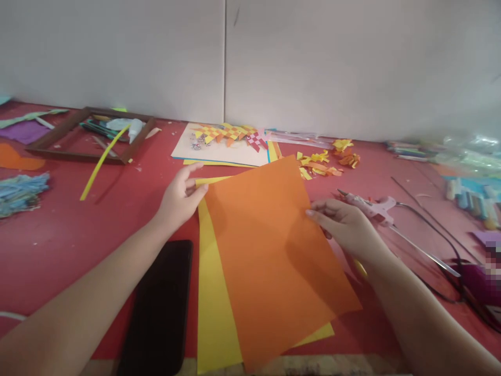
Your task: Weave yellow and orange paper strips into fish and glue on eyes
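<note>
An orange sheet of paper (270, 250) lies tilted over a yellow sheet (215, 292), which shows along the left side and at the lower right. My left hand (182, 196) pinches the papers at their upper left corner, thumb on top. At the right edge of the orange sheet, my right hand (344, 222) grips it between thumb and fingers. A black phone (162, 308) lies left of the papers, beneath my left forearm.
Behind the papers are a white sheet with woven paper shapes (230, 149) and orange and yellow scraps (321, 164). A pink glue gun (376, 209) with its cord lies right. A brown frame (74, 155) with tools stands back left; blue strips (23, 193) lie far left.
</note>
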`<state>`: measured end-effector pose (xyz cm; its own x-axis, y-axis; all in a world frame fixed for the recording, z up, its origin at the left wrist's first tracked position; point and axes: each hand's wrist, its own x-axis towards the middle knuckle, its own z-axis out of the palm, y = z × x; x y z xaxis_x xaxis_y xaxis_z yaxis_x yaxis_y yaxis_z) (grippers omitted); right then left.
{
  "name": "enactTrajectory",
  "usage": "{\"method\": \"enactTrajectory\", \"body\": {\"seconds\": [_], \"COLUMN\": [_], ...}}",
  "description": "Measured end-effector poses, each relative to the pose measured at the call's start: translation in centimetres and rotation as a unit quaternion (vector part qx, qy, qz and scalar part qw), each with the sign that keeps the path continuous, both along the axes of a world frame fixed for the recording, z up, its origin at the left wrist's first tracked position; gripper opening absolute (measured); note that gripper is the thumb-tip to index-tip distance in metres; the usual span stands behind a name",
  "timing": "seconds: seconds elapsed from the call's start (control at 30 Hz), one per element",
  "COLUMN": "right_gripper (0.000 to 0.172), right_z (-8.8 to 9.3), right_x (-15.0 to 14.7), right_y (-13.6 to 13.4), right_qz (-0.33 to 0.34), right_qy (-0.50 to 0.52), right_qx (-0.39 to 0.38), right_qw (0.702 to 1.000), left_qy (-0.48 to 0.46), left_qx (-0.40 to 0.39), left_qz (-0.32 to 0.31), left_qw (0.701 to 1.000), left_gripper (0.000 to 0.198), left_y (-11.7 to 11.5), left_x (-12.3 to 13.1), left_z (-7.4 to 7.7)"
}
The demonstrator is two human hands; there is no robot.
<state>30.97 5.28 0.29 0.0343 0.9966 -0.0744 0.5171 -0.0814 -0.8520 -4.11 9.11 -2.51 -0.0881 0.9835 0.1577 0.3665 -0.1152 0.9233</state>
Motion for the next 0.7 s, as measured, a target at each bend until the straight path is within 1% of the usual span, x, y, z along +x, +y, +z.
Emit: {"method": "enactTrajectory", "body": {"seconds": [0.1, 0.23, 0.3, 0.37, 0.4, 0.43, 0.5, 0.53, 0.6, 0.63, 0.7], "right_gripper": [0.048, 0.041, 0.038, 0.036, 0.034, 0.032, 0.027, 0.025, 0.024, 0.025, 0.026], "right_z": [0.3, 0.4, 0.2, -0.1, -0.2, -0.3, -0.4, -0.4, -0.2, -0.1, 0.1], "right_x": [0.2, 0.2, 0.1, 0.1, 0.1, 0.2, 0.4, 0.5, 0.6, 0.6, 0.3], "right_y": [0.2, 0.4, 0.5, 0.5, 0.6, 0.6, 0.5, 0.5, 0.4, 0.4, 0.1], "right_qz": [-0.04, -0.077, -0.076, -0.07, -0.066, -0.064, -0.062, -0.064, -0.074, -0.074, -0.052], "right_qy": [0.02, 0.059, 0.06, 0.038, 0.023, 0.007, -0.021, -0.03, -0.033, -0.034, -0.066], "right_qx": [-0.037, -0.042, -0.039, -0.031, -0.024, -0.015, -0.005, -0.003, -0.01, -0.008, 0.041], "right_qw": [0.998, 0.994, 0.995, 0.996, 0.997, 0.998, 0.998, 0.997, 0.997, 0.997, 0.996], "left_qy": [0.021, 0.034, 0.069, 0.152, 0.21, 0.271, 0.355, 0.38, 0.404, 0.41, 0.418], "left_qx": [-0.008, 0.009, 0.008, 0.023, 0.046, 0.085, 0.147, 0.161, 0.159, 0.148, 0.128], "left_qz": [0.011, 0.021, 0.026, 0.017, 0.0, -0.025, -0.107, -0.149, -0.221, -0.246, -0.278], "left_qw": [1.0, 0.999, 0.997, 0.988, 0.977, 0.958, 0.917, 0.899, 0.873, 0.866, 0.855], "left_gripper": [0.055, 0.045, 0.051, 0.063, 0.068, 0.069, 0.061, 0.059, 0.063, 0.067, 0.073], "left_y": [0.1, 0.1, -0.2, -0.8, -1.2, -1.6, -2.4, -2.6, -2.9, -3.0, -3.0], "left_x": [-0.1, 0.0, 0.3, 0.7, 0.9, 1.1, 1.4, 1.4, 1.5, 1.5, 1.4], "left_z": [0.0, 0.3, 0.5, 0.9, 1.1, 1.3, 1.5, 1.6, 1.6, 1.6, 1.5]}}
